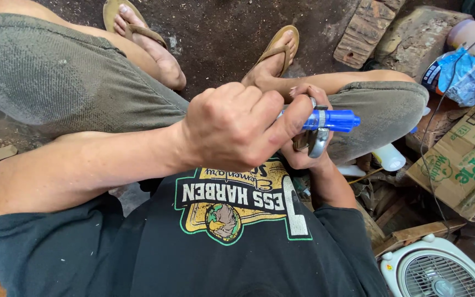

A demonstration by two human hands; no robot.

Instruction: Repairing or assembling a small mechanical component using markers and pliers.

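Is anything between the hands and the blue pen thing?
Nothing visible: the left hand grips the blue marker-like tool directly, and the right hand sits behind it, touching the metal ring below it.

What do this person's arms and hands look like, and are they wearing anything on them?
Both hands are bare, with no gloves: the left hand and, partly hidden behind it, the right hand. No watch or bracelet shows, and whether there is a ring cannot be told. The forearms are bare too. Short dark sleeves of a black T-shirt end near the elbows.
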